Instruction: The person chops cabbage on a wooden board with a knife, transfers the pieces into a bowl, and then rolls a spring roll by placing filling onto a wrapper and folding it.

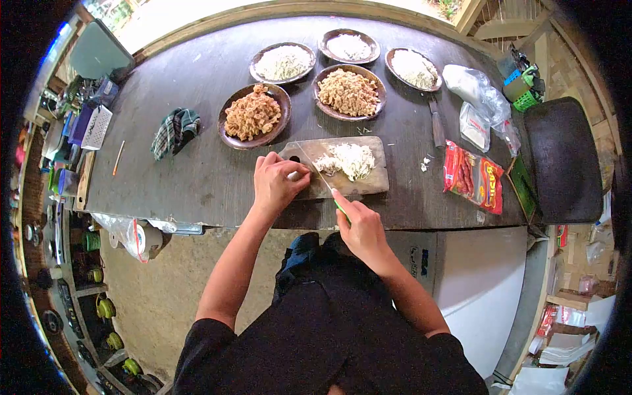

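My right hand (363,232) is wrapped round the green handle of a kitchen knife (318,172). Its thin blade slants up and left over the wooden cutting board (376,179). At the left part of the board, my left hand (282,180) pinches a small white piece of food (293,176) beside the blade. What kind of food it is, I cannot tell. A pile of white shreds (351,162) lies on the board, right of the blade. Just behind the board stand a plate of brown fried pieces (253,116) and a plate of paler brown bits (349,92).
Three plates of white shreds (283,62) stand farther back. A second knife (436,124), plastic bags (484,92) and a red food packet (473,176) lie to the right. On the left are a checkered cloth (176,133) and a white basket (97,127). A black chair back (563,161) borders the table's right end.
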`<state>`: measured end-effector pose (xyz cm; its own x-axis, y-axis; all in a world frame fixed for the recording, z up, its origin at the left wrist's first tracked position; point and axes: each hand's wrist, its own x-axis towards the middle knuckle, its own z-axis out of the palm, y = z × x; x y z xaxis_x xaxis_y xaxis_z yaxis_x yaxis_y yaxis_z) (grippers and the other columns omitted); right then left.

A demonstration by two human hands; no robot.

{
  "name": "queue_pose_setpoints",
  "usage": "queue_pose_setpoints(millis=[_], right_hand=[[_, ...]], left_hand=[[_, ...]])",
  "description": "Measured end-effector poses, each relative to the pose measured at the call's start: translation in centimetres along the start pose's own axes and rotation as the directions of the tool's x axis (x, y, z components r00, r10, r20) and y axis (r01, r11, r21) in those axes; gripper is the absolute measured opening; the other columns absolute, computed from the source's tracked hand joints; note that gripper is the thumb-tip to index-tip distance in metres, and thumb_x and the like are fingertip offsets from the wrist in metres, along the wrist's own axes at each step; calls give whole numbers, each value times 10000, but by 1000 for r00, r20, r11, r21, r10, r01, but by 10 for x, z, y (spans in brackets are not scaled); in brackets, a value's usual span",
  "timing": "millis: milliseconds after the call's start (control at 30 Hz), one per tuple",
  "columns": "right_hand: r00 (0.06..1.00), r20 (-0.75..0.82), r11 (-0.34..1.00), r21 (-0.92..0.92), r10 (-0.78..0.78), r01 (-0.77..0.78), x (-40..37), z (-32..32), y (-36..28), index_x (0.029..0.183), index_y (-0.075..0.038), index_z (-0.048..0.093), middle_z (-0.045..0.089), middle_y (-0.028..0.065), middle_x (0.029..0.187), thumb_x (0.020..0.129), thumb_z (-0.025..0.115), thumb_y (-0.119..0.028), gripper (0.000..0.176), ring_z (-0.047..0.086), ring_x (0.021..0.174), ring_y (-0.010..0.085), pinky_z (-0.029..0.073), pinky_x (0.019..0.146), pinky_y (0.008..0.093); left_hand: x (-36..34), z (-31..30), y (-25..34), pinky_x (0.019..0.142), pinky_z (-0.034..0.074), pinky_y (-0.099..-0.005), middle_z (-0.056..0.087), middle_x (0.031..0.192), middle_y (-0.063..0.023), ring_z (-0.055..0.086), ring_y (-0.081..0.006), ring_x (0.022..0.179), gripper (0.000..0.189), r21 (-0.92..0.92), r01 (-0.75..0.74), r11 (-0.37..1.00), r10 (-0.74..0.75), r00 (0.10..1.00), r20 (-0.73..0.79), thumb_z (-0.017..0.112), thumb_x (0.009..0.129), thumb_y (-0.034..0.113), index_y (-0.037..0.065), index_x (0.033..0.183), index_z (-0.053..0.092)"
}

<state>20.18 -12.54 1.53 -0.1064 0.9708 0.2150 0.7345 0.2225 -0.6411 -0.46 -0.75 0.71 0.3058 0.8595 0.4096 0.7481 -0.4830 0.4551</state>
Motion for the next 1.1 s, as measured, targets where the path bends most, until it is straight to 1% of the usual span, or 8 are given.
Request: queue_pose_setpoints(millis=[67,300,400,600,667,900,1000,1100], right_hand=[[999,-10,999,12,-35,36,-3,-5,1,1425,-123,597,597,144,744,940,653,-94,490,644,632,372,538,594,493],[999,29,999,37,-30,29,-6,-3,-6,1424,-126,598,593,138,745,946,651,-101,482,645,622,360,541,580,484],[999,42,999,-41,-7,8,-4,0,-7,1424,-129,598,598,139,754,954,645,-111,473,649,620,363,547,576,484],[1000,20,999,-37,-7,7,1,2,-4,1416,-118,604,600,137,754,953,647,-110,465,649,616,358,546,575,481],[1000,4,1000,6,-4,4,0,-4,-4,1413,-110,607,600,138,748,947,653,-96,469,647,619,351,541,577,476],[999,36,999,43,-26,25,-7,-4,-2,1417,-101,603,599,142,741,945,653,-89,475,646,631,356,539,579,477],[999,12,997,67,-39,38,-6,0,-1,1421,-113,600,601,146,748,947,649,-90,477,647,636,365,541,584,482],[999,47,1000,-4,-6,7,-1,1,-1,1426,-127,596,604,149,755,949,644,-90,481,648,640,371,543,588,486]], left_hand=[[-1,2,-1,790,410,-337,746,785,50,570,-175,798,112,-2,-12,1000,12,1000,3,841,715,263,186,786,802],[-1,2,-3,790,415,-344,747,800,51,567,-178,806,115,7,-13,1000,13,1000,-1,842,711,261,178,774,793],[-1,4,-2,795,416,-341,751,809,48,565,-177,807,118,4,-19,1000,19,1000,-12,841,712,260,180,787,799],[-3,3,-1,830,426,-343,768,871,61,566,-194,864,116,0,-63,998,63,997,-48,833,723,253,177,807,808],[-3,1,0,857,446,-347,780,916,62,578,-196,869,128,8,-58,998,59,998,-34,857,695,198,156,805,806],[-2,0,-1,846,450,-354,780,909,47,578,-204,872,121,-5,-20,1000,20,1000,-3,849,690,183,146,795,805],[-3,2,-2,832,425,-346,770,887,58,561,-193,859,117,-6,-25,1000,25,1000,-9,832,722,255,175,805,808],[-2,0,-2,817,420,-342,766,854,52,559,-188,840,119,-25,-17,1000,17,1000,-4,836,719,255,172,800,809]])
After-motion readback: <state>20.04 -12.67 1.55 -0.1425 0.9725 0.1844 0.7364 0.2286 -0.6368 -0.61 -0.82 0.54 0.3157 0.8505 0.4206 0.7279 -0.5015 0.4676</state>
